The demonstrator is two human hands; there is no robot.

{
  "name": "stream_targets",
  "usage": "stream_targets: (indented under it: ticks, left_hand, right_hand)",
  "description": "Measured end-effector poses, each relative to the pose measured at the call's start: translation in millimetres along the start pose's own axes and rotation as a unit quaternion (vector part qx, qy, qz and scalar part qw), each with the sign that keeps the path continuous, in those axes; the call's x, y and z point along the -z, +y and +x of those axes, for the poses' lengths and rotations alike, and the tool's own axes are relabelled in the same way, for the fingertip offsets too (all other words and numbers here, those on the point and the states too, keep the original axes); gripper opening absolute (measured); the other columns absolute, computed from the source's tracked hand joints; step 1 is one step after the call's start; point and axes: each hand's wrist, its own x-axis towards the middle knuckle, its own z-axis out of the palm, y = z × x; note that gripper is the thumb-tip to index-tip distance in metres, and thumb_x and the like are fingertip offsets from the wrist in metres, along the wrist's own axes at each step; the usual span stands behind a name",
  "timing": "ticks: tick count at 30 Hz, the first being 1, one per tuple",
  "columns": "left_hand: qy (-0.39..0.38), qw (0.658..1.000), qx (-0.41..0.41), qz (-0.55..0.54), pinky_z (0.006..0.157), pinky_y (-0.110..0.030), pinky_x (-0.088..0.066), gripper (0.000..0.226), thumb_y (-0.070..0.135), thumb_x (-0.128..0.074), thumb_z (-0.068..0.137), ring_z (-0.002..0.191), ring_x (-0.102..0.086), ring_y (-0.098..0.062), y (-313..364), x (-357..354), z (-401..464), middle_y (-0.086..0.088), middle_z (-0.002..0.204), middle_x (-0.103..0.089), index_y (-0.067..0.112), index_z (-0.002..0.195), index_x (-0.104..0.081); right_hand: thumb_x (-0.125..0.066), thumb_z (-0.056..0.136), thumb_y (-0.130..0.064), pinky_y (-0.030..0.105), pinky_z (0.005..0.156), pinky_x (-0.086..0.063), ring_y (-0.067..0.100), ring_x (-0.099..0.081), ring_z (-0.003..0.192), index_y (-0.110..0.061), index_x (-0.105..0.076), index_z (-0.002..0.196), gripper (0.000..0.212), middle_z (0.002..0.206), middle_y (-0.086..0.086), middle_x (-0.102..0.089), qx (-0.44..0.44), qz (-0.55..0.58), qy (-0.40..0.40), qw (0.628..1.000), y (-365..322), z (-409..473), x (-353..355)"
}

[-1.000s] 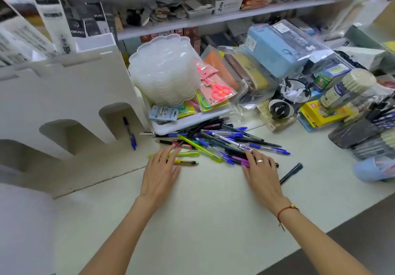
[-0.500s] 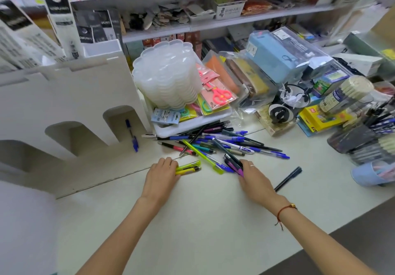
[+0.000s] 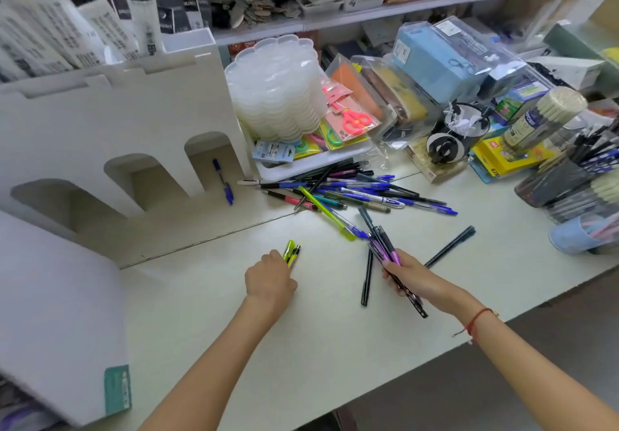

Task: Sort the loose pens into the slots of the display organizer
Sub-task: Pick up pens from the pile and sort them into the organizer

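Observation:
A white display organizer [image 3: 127, 122] with arched slots stands at the left; one blue pen [image 3: 223, 181] lies in its rightmost slot. A pile of loose pens [image 3: 355, 196], mostly blue, lies on the pale table [image 3: 301, 347] behind my hands. My left hand [image 3: 269, 279] grips two yellow-green pens [image 3: 291, 253] whose tips stick out past the fingers. My right hand [image 3: 413, 279] holds a small bunch of purple and black pens [image 3: 385, 249]. Two black pens lie loose, one [image 3: 367, 276] just left of my right hand and the other [image 3: 452, 245] on its right.
A stack of clear plastic trays [image 3: 278, 92] and packaged scissors [image 3: 355, 119] sit behind the pile. Boxes, tape rolls and cups of pens [image 3: 576, 176] crowd the right side. Shelves run along the back. The table's front edge runs diagonally at lower right.
Both hands went from lying flat on the pile to closing on pens and drawing back toward me, the left with the yellow-green pens, the right with the purple and black ones.

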Motion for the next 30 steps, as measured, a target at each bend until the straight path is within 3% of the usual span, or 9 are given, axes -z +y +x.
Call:
stream_targets:
  ticks: [5, 8, 9, 12, 15, 21, 25, 28, 30]
  left_hand:
    - [0.02, 0.998, 0.017, -0.053, 0.077, -0.031, -0.041, 0.021, 0.012, -0.041, 0.097, 0.107, -0.059, -0.031, -18.0, -9.4, -24.4, -0.01, 0.118, -0.058, 0.006, 0.117, -0.044]
    - [-0.01, 0.95, 0.055, -0.307, 0.08, -0.033, -0.049, 0.02, 0.015, -0.037, 0.097, 0.091, -0.064, -0.027, -27.6, -13.9, -27.8, -0.005, 0.103, -0.065, 0.008, 0.11, -0.05]
    - [-0.037, 0.881, 0.079, -0.466, 0.077, -0.034, -0.052, 0.018, 0.015, -0.038, 0.098, 0.082, -0.064, -0.022, -28.5, -11.4, -29.8, -0.003, 0.098, -0.065, 0.008, 0.108, -0.052]
    - [-0.126, 0.592, 0.117, -0.788, 0.068, -0.031, -0.054, 0.011, 0.013, -0.048, 0.099, 0.08, -0.064, -0.017, -34.7, 9.7, -47.9, -0.006, 0.095, -0.064, 0.008, 0.102, -0.057]
    - [-0.136, 0.455, 0.085, -0.876, 0.077, -0.035, -0.054, 0.015, 0.013, -0.052, 0.096, 0.092, -0.066, -0.019, -49.9, 22.6, -66.2, -0.006, 0.102, -0.069, 0.007, 0.106, -0.06]
    - [-0.098, 0.456, 0.026, -0.884, 0.083, -0.034, -0.05, 0.027, 0.032, -0.051, 0.094, 0.1, -0.061, -0.022, -80.6, 36.4, -96.7, -0.003, 0.115, -0.069, 0.011, 0.108, -0.06]
    - [-0.019, 0.538, 0.032, -0.842, 0.081, -0.028, -0.053, 0.036, 0.036, -0.054, 0.095, 0.11, -0.063, -0.019, -92.9, 36.4, -119.5, -0.002, 0.121, -0.067, 0.011, 0.121, -0.061]
    - [0.06, 0.586, 0.039, -0.807, 0.069, -0.02, -0.053, 0.029, 0.032, -0.047, 0.099, 0.089, -0.067, -0.006, -105.4, 46.7, -147.8, 0.0, 0.111, -0.069, 0.012, 0.113, -0.063]
    - [0.123, 0.574, 0.038, -0.808, 0.069, -0.021, -0.056, 0.025, 0.028, -0.044, 0.101, 0.077, -0.068, -0.001, -121.3, 53.7, -170.4, 0.005, 0.099, -0.068, 0.01, 0.111, -0.058]
  right_hand:
    - [-0.039, 0.104, -0.015, 0.021, 0.047, -0.035, 0.012, -0.044, 0.057, -0.01, -0.045, 0.096, 0.011, 0.084, 0.006, -0.053, 0.013, 0.103, -0.061, 0.993, -1.5, -24.8, -18.1]
    - [-0.039, 0.103, -0.013, 0.02, 0.047, -0.035, 0.011, -0.045, 0.057, -0.008, -0.045, 0.097, 0.01, 0.081, 0.004, -0.054, 0.021, 0.129, -0.129, 0.983, -17.5, -37.9, -38.5]
    - [-0.04, 0.103, -0.014, 0.02, 0.047, -0.035, 0.011, -0.045, 0.058, -0.008, -0.045, 0.097, 0.009, 0.081, 0.003, -0.055, 0.021, 0.143, -0.152, 0.978, -23.7, -41.3, -45.7]
    - [-0.043, 0.102, -0.015, 0.019, 0.048, -0.035, 0.012, -0.045, 0.059, -0.007, -0.048, 0.104, 0.01, 0.082, 0.003, -0.056, 0.028, 0.197, -0.232, 0.952, -44.1, -51.4, -64.8]
    - [-0.045, 0.1, -0.017, 0.019, 0.048, -0.034, 0.012, -0.044, 0.06, -0.004, -0.047, 0.12, 0.024, 0.083, 0.004, -0.056, 0.028, 0.23, -0.299, 0.926, -60.3, -59.4, -81.0]
    - [-0.046, 0.1, -0.018, 0.018, 0.048, -0.036, 0.011, -0.044, 0.06, 0.001, -0.04, 0.133, 0.038, 0.084, 0.006, -0.054, 0.025, 0.199, -0.379, 0.903, -82.9, -73.3, -117.8]
    - [-0.054, 0.095, -0.024, 0.017, 0.046, -0.031, 0.009, -0.04, 0.056, -0.001, -0.046, 0.122, 0.036, 0.083, 0.004, -0.052, 0.034, 0.168, -0.383, 0.908, -97.8, -91.0, -135.7]
    - [-0.056, 0.095, -0.029, 0.015, 0.042, -0.024, 0.006, -0.031, 0.05, -0.007, -0.049, 0.107, 0.026, 0.078, 0.0, -0.05, 0.048, 0.104, -0.373, 0.921, -112.3, -113.4, -147.0]
    - [-0.052, 0.095, -0.031, 0.014, 0.042, -0.022, 0.005, -0.026, 0.048, -0.011, -0.05, 0.105, 0.023, 0.076, -0.002, -0.047, 0.058, 0.055, -0.368, 0.927, -120.3, -130.8, -155.1]
